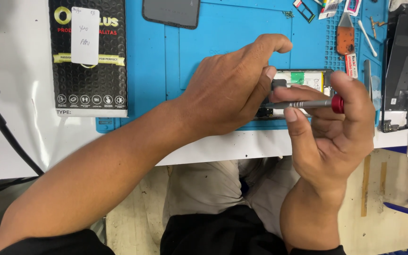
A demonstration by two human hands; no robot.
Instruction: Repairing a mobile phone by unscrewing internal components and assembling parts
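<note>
White tabletop (20,71) and blue mat (223,23) carry an opened phone (303,80) that the left hand (227,89) pins while right hand (336,127) fingers pinch a red-capped screwdriver (308,103); a slipping tip could gouge the battery just beyond

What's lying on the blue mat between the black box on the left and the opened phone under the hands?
In the head view, only bare blue silicone work mat lies between the black patterned cardboard box and the opened phone; the left hand covers part of that stretch.

Two hands – left (232,89), right (329,137) – one screwdriver (308,103), one opened phone (303,82), one black box (88,56).
</note>
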